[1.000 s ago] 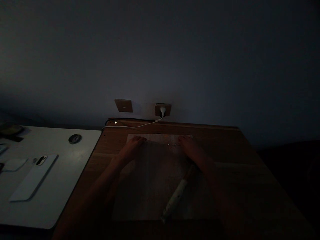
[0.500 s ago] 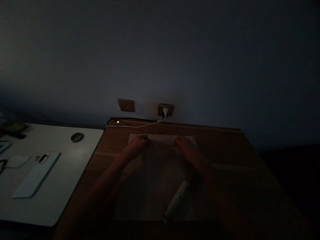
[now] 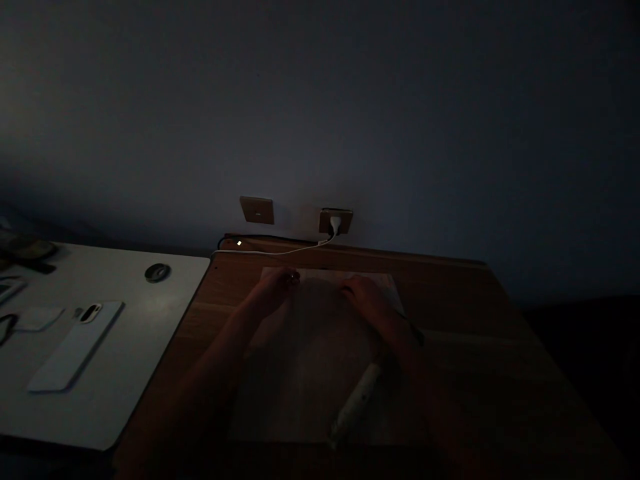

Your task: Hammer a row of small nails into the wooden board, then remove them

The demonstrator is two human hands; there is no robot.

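The picture is very dark. My left hand (image 3: 280,285) is closed near the far left corner of a pale flat sheet or board (image 3: 300,380). A small glint shows at its fingertips, but I cannot make out what it holds. My right hand (image 3: 364,295) rests near the far right part of the board, fingers curled inward; whatever they hold is hidden. A pale rod-like handle (image 3: 356,404) lies slanted across the board's near half, its upper end close to my right forearm. Something dark and narrow (image 3: 416,333) sticks out beside my right wrist.
Beneath the board is a brown wooden table (image 3: 465,300) against the wall. A white plug (image 3: 335,223) sits in the socket, its cable running left along the table's back. On the white table (image 3: 145,333) at left are a phone (image 3: 75,350) and a roll of tape (image 3: 157,272).
The small shiny thing by my right fingertips no longer shows there, and a glint now appears at my left fingers. My left hand has turned slightly. The view has shifted a little.
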